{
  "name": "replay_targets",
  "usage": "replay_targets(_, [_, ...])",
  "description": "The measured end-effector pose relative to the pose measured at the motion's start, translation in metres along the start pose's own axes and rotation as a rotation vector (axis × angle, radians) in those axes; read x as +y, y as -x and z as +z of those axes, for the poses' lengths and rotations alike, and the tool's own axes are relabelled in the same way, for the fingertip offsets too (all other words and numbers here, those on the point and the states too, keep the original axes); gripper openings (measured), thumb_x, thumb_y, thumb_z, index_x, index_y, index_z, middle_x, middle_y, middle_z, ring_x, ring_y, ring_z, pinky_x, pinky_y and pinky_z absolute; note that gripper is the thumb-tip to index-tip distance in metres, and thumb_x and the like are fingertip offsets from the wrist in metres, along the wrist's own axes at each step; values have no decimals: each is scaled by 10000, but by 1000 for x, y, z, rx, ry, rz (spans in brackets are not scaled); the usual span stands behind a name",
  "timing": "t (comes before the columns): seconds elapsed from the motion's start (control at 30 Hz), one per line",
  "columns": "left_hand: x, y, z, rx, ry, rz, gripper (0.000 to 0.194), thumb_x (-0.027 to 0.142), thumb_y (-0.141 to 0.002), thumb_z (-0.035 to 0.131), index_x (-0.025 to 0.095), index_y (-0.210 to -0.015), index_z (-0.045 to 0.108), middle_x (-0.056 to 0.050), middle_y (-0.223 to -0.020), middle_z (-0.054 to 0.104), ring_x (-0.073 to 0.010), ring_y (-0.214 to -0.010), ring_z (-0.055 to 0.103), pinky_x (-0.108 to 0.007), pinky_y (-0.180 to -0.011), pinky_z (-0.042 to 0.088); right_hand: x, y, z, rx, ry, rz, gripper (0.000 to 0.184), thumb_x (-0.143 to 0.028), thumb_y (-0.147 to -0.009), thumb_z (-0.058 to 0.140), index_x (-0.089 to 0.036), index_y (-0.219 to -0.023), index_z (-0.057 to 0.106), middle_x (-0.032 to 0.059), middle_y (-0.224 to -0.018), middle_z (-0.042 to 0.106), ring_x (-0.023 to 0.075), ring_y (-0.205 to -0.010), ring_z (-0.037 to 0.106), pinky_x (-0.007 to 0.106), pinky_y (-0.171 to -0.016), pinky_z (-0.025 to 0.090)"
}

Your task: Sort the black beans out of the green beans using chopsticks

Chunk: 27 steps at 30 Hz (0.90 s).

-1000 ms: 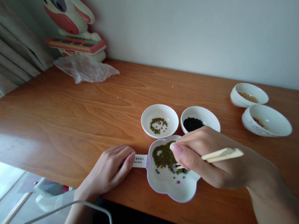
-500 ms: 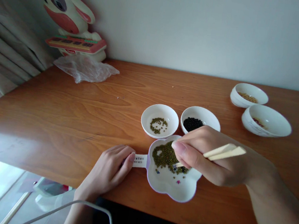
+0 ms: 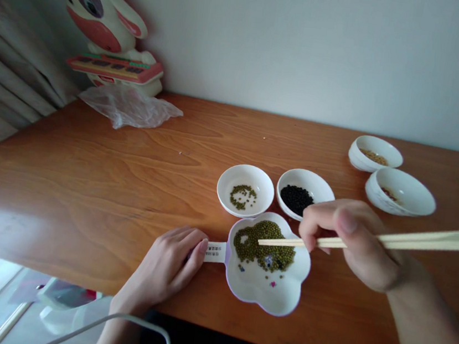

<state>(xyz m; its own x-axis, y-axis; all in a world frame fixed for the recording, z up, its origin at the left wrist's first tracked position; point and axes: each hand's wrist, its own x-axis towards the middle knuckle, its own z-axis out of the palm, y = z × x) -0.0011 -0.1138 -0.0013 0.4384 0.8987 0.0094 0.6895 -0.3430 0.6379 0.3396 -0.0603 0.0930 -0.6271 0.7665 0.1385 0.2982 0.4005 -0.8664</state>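
Observation:
A white flower-shaped dish [image 3: 256, 295] with a purple rim lies near the table's front edge, and green beans [image 3: 276, 250] that look like mung beans cover much of it. My left hand [image 3: 175, 257] is closed around its handle, which carries a white printed label [image 3: 215, 252]. In my right hand [image 3: 355, 240] is a pair of chopsticks [image 3: 405, 240], their tips together over the beans. I cannot make out anything between the tips. Behind the dish stand a white bowl [image 3: 247, 175] with a few green beans and another bowl [image 3: 322, 186] with black beans [image 3: 296, 200].
Two more white bowls, one with yellowish grains [image 3: 374, 156] and one [image 3: 412, 200] with reddish bits, stand at the right. A crumpled plastic bag [image 3: 132, 109] and a cow-shaped toy keyboard [image 3: 116, 69] are at the back left. A cable [image 3: 128, 318] crosses the lower left.
My right hand has drawn back to the right, uncovering the black beans and most of the dish. The chopsticks now lie flatter, tips farther left. My left hand keeps the handle.

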Motion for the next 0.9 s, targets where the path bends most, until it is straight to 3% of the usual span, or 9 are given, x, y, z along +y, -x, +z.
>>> replay_targets(0.13, [1, -1, -1, 4, -15, 23, 302, 316, -1110, 395, 219, -862, 538, -12, -830, 620, -182, -768, 551, -316, -749, 389, 31, 33, 15, 305, -139, -23, 715, -612, -1096, 241, -218, -720, 705, 27, -586, 588, 157, -535, 480, 338, -525, 365])
replay_targets(0.3, [4, -2, -2, -2, -2, 18, 303, 312, -1109, 382, 219, -873, 548, -14, -851, 633, -180, -771, 554, -317, -769, 402, 45, 50, 37, 484, -259, -155, 732, -615, -1090, 252, -225, -749, 769, 20, -532, 582, 165, -519, 485, 347, -542, 399])
replay_targets(0.47, [6, -2, -3, -1, -2, 18, 305, 306, -1110, 376, 219, -864, 533, -14, -846, 628, -180, -766, 548, -320, -771, 401, 43, 51, 44, 464, -287, -68, 780, -732, -1039, 230, -230, -775, 765, 38, -601, 600, 196, -583, 537, 360, -556, 416])
replay_targets(0.73, [3, -2, -2, -7, -9, 18, 285, 290, -1109, 383, 220, -867, 516, -10, -848, 622, -178, -766, 540, -320, -769, 396, 64, 76, 20, 309, -405, 4, 804, -721, -1042, 125, -243, -786, 719, 40, -620, 560, 214, -604, 491, 392, -603, 389])
replay_targets(0.9, [3, -2, -2, -8, -9, 12, 263, 279, -1103, 389, 219, -882, 517, -16, -860, 628, -180, -781, 554, -322, -769, 400, 57, 80, 22, 246, -356, 25, 779, -787, -1008, 160, -234, -748, 643, 22, -616, 526, 192, -583, 471, 363, -575, 360])
